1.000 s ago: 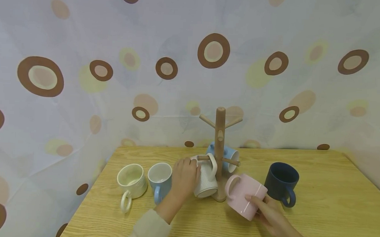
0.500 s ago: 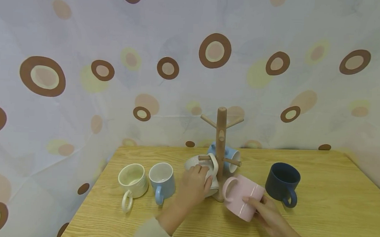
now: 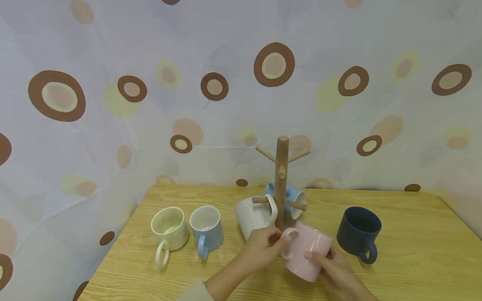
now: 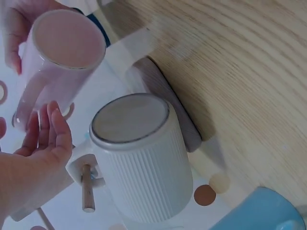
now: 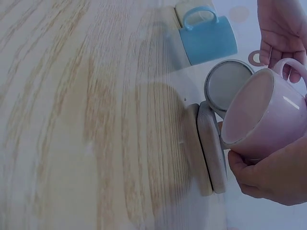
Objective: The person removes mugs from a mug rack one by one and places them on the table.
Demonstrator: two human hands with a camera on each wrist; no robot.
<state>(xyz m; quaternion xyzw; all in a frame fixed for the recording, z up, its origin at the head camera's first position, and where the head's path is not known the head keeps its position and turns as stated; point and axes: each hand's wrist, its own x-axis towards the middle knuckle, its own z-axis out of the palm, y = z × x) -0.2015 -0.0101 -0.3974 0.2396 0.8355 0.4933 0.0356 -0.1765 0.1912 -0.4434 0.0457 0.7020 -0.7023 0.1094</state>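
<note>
My right hand (image 3: 338,269) grips the body of a pink mug (image 3: 309,252), which is tilted with its handle to the left. Its mouth (image 5: 249,108) shows in the right wrist view. At that handle is my left hand (image 3: 261,248), its loose fingertips (image 4: 55,115) right beside it and the thumb apart from them. Just behind, a white ribbed mug (image 4: 144,167) hangs bottom-up by its handle on a lower peg (image 4: 87,189) of the wooden mug tree (image 3: 280,183). Another mug, light blue (image 3: 295,199), hangs at the back of the tree, partly hidden by the post.
A cream mug (image 3: 170,232) and a blue mug (image 3: 207,229) stand upright on the wooden table (image 3: 141,280) to the left. To the right stands a navy mug (image 3: 355,234). Several upper pegs (image 3: 298,156) of the tree stick out bare.
My left hand has left the white ribbed mug and moved right and down to the pink mug's handle. The pink mug, in my right hand, has shifted slightly left.
</note>
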